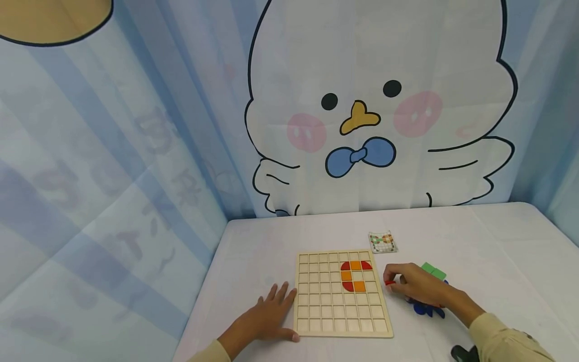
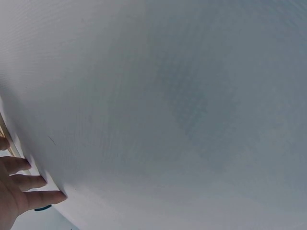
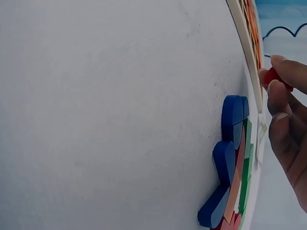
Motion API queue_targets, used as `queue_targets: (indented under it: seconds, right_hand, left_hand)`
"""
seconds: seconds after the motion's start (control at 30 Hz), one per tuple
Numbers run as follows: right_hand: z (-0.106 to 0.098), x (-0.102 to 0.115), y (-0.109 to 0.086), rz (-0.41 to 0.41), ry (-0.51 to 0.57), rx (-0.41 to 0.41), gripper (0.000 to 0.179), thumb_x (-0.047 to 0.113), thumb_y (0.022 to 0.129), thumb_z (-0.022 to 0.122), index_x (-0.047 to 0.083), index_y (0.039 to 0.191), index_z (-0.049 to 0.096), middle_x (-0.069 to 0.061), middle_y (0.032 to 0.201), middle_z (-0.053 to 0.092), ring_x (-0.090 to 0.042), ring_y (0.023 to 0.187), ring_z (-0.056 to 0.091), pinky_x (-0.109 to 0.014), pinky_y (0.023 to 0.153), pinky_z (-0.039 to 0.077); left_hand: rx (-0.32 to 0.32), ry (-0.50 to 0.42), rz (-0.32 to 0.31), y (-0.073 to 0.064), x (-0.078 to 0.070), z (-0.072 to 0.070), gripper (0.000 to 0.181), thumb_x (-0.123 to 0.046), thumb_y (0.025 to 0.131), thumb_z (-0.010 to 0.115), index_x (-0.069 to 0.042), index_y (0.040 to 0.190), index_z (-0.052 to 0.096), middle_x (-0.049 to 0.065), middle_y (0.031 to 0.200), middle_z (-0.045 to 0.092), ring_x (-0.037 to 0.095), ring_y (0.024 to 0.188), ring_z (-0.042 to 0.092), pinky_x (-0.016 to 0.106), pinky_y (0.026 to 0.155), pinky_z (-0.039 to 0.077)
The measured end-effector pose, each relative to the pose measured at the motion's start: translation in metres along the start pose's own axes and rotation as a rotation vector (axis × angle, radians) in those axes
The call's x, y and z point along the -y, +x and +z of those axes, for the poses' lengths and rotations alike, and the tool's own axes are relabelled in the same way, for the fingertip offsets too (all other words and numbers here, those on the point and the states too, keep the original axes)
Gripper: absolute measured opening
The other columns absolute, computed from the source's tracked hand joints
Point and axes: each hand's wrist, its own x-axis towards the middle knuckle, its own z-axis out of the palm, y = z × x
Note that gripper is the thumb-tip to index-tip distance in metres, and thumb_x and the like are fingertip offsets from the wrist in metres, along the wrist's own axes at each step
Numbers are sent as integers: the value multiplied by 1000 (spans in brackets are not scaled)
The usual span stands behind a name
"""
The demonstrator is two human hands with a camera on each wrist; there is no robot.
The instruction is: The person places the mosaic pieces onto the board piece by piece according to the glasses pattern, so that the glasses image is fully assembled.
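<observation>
My right hand [image 1: 418,284] pinches a small red piece [image 3: 274,79] between thumb and fingertips, just off the right side of a wooden grid board [image 1: 321,311]. Several red rounded pieces [image 1: 347,286] and orange square pieces [image 1: 359,286] sit in cells toward the board's upper right. My left hand [image 1: 271,314] lies with fingers spread on the table, its thumb and fingertips right at the board's left edge. In the left wrist view only the fingers [image 2: 36,197] show at the lower left.
Behind the board's right corner lies a small pattern card [image 1: 383,242]. Under and beside my right hand are green squares [image 1: 433,271] and blue pieces [image 3: 224,160], with red and orange ones among them. A black object [image 1: 463,354] lies near my right sleeve. A printed curtain [image 1: 362,191] hangs behind the table.
</observation>
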Motion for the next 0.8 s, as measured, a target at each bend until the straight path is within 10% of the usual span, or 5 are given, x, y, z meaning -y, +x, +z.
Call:
queue_targets:
  seconds: [0.8]
  right_hand:
    - [11, 8, 17, -86, -40, -37, 14, 18, 94, 71, 16, 107, 74, 4, 104, 69, -3, 70, 52, -21, 60, 48]
  left_hand:
    - [13, 7, -9, 0, 0, -1, 112, -82, 74, 61, -21, 161, 24, 13, 168, 19, 42, 152, 22, 66, 108, 38]
